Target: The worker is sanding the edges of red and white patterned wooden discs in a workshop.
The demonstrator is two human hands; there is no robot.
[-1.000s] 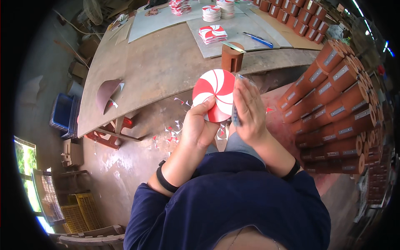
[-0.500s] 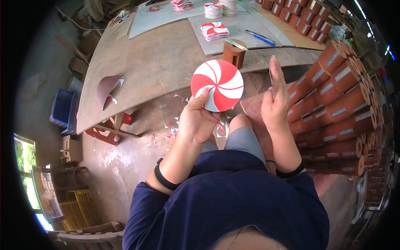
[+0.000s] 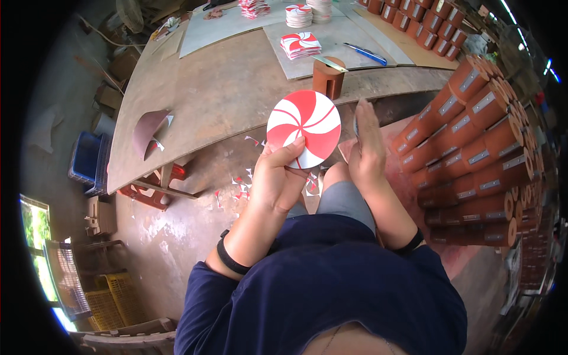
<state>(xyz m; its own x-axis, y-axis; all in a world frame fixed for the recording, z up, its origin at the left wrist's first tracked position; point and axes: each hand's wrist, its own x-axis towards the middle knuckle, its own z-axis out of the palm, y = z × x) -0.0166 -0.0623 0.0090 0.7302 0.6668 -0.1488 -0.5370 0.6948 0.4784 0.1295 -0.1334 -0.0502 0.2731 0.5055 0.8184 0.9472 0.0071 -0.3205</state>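
Observation:
A round disc (image 3: 303, 121) with a red and white swirl is in my left hand (image 3: 278, 177), the thumb on its face and the fingers behind. To the right of the disc, my right hand (image 3: 368, 151) is raised with straight fingers held together. Its thumb pins a thin sheet (image 3: 355, 126) against the palm side; seen nearly edge-on, it looks like a piece of sandpaper. Beyond the disc, a brown cylinder (image 3: 327, 81) with a slot stands upright at the table edge, and a pale flat blade-like strip (image 3: 330, 63) lies across its top.
On the table (image 3: 207, 89) are a stack of red-and-white cards (image 3: 300, 45), a blue cutter knife (image 3: 365, 54), disc stacks (image 3: 298, 16) and a curled brown sheet (image 3: 149, 131). Brown cylinders (image 3: 473, 127) are piled at the right. Paper scraps (image 3: 239, 188) litter the floor.
My right hand has moved left and slightly down, closer to the disc. The disc has turned in my left hand and sits a little lower.

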